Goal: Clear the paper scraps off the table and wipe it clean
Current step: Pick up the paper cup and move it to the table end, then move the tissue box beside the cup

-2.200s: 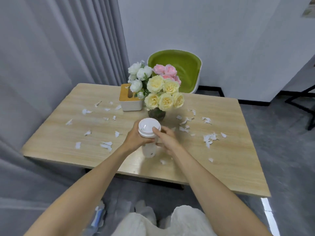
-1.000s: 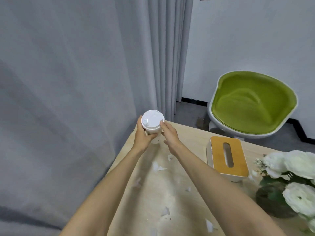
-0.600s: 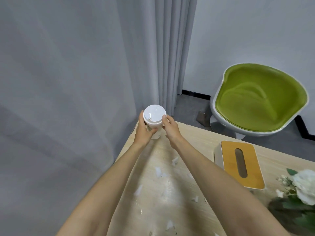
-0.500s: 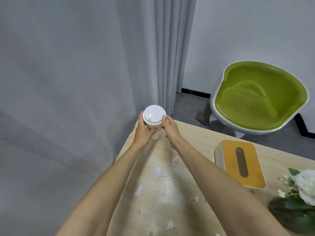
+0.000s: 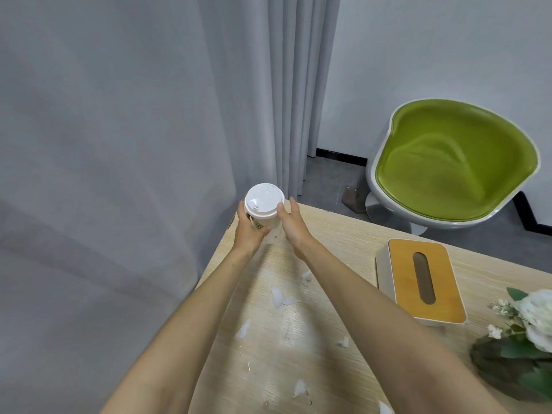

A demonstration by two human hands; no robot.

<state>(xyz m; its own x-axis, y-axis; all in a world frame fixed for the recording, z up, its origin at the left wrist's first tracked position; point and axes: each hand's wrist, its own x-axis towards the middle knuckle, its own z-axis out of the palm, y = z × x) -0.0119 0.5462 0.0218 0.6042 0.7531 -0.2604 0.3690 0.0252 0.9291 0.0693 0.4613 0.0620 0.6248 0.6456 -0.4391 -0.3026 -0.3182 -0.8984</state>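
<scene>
**A:** What's on the table (image 5: 337, 234)?

**B:** Torn white paper scraps (image 5: 280, 295), small and ragged, strewn over the pale wood-grain top. Two lie close together between the person's forearms, one sits further up by the right forearm, and more are scattered toward the near edge. Some curl at the edges; the lowest ones are too blurred to make out.

**A:** And the hands?

**B:** Both are stretched out to the table's far left corner, on either side of a white cup (image 5: 270, 228) with a white lid (image 5: 264, 201). The left hand (image 5: 249, 231) grips the cup's body, fingers wrapped round the far side and thumb across the front. The right hand (image 5: 291, 225) stands edge-on just beside the cup, its fingers (image 5: 292, 206) straight and together and grasping nothing. Its thumb is close to the lid's rim, though I can't tell whether it touches.

**A:** Is the cup on the wood?

**B:** Its base is low over the corner, upright, but I can't tell whether it rests there.

**A:** What else is there?

**B:** A white tissue box (image 5: 421, 282) with a honey-coloured slotted top stands to the right of the arms. White flowers (image 5: 534, 321) in a dark vase (image 5: 507, 372) are at the right edge. Beyond the table are a green chair (image 5: 454, 162) and a grey curtain (image 5: 149, 144).
</scene>
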